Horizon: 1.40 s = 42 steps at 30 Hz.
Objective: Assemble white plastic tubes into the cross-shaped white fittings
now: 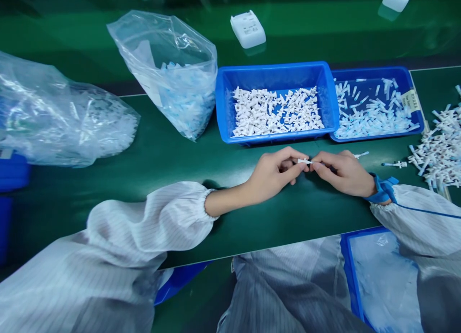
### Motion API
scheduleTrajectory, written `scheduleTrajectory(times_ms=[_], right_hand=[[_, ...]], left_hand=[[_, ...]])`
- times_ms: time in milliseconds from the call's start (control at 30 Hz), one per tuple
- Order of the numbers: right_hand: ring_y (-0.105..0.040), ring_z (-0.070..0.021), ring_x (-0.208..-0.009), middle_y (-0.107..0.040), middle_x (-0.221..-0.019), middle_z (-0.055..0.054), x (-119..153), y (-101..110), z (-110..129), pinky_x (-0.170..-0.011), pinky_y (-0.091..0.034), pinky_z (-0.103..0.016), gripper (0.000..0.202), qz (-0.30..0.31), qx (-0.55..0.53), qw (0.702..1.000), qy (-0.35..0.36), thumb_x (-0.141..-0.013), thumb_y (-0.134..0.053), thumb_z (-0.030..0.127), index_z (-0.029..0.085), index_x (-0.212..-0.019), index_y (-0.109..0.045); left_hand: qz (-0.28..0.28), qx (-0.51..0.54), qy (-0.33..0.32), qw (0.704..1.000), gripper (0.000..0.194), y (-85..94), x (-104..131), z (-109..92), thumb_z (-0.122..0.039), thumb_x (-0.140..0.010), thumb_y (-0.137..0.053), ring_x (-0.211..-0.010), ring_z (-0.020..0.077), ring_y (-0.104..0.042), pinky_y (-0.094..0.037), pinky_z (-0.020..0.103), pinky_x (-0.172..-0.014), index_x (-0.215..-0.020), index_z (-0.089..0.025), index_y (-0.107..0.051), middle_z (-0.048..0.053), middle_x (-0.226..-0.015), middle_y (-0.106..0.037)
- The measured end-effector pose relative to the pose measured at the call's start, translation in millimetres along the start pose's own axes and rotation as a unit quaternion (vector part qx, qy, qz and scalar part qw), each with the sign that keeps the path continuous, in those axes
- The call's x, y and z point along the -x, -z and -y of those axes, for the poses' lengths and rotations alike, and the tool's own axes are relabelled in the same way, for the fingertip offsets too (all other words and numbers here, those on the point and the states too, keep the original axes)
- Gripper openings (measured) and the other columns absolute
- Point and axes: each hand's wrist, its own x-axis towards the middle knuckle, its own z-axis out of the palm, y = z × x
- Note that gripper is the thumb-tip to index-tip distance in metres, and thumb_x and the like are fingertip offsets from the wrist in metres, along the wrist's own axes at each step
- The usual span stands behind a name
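Observation:
Over the green table, in front of the blue bins, my two hands meet fingertip to fingertip. Thumb and fingers of my left hand [272,174] pinch a small white plastic connector [303,161]. My right hand [343,171], with a blue strap at the wrist, is closed at the connector's right end; what its fingertips pinch is mostly hidden. Just behind the hands stands a deep blue bin [277,140] of white connectors. A shallower blue bin [382,136] beside it holds thin white and pale-blue pieces. Near my right hand lies one joined white and blue piece [394,164].
A heap of joined pieces [441,146] covers the table's right end. Two clear plastic bags, an upright one [180,88] and a lying one [68,117], stand to the left. White devices [248,29] sit beyond the table. Another blue bin [355,280] is by my lap.

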Motion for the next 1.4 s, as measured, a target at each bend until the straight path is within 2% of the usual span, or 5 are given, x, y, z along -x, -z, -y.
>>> scheduleTrajectory(times_ms=[233, 633, 1067, 1267, 1400], right_hand=[[-0.044, -0.0089, -0.045, -0.056, -0.057, 0.003, 2.6, -6.1, -0.2, -0.050, -0.030, -0.023, 0.027, -0.003, 0.062, 0.996, 0.061, -0.102, -0.037, 0.028, 0.017, -0.090, -0.059], [-0.054, -0.0140, -0.049, -0.060, -0.056, -0.003, 8.7, -4.7, -4.4, -0.052, -0.033, -0.026, 0.034, -0.011, 0.227, 0.966, 0.123, -0.104, -0.030, 0.027, 0.016, -0.088, -0.058], [-0.055, -0.0141, -0.048, -0.060, -0.056, -0.001, 8.2, -8.5, -5.6, -0.051, -0.034, -0.026, 0.023, -0.028, 0.262, 0.947, 0.186, -0.100, -0.037, 0.016, 0.015, -0.087, -0.055], [-0.053, -0.0131, -0.046, -0.060, -0.057, -0.001, 6.8, -9.8, -7.1, -0.050, -0.033, -0.024, 0.025, -0.032, 0.227, 0.958, 0.170, -0.102, -0.035, 0.020, 0.015, -0.089, -0.056], [-0.052, -0.0118, -0.047, -0.060, -0.058, 0.000, 6.3, -7.8, -6.9, -0.050, -0.032, -0.023, 0.024, -0.027, 0.173, 0.976, 0.133, -0.102, -0.036, 0.022, 0.016, -0.090, -0.057]], left_hand=[[0.028, 0.079, 0.017, 0.996, 0.019, -0.5, 0.9, 0.7, -0.031, -0.085, -0.066, -0.053, 0.0071, -0.063, -0.042, 0.015, -0.047, -0.091, -0.013, -0.061, 0.002, -0.073, -0.072], [0.045, 0.014, 0.007, 0.999, 0.016, -0.6, -2.5, -2.3, -0.028, -0.084, -0.064, -0.054, 0.0071, -0.062, -0.046, 0.014, -0.050, -0.087, -0.013, -0.063, 0.002, -0.071, -0.070], [0.069, 0.000, 0.026, 0.997, 0.019, 0.1, -1.0, -0.9, -0.032, -0.087, -0.063, -0.056, 0.0092, -0.067, -0.045, 0.014, -0.052, -0.090, -0.013, -0.065, 0.003, -0.068, -0.073], [0.061, 0.004, 0.020, 0.998, 0.022, 1.0, -1.7, -0.1, -0.034, -0.087, -0.064, -0.057, 0.0091, -0.066, -0.043, 0.014, -0.051, -0.094, -0.013, -0.065, 0.002, -0.064, -0.072], [0.053, 0.030, 0.025, 0.998, 0.022, -0.9, -3.2, -1.0, -0.034, -0.086, -0.065, -0.054, 0.0073, -0.064, -0.044, 0.014, -0.050, -0.093, -0.013, -0.064, 0.003, -0.072, -0.073]])
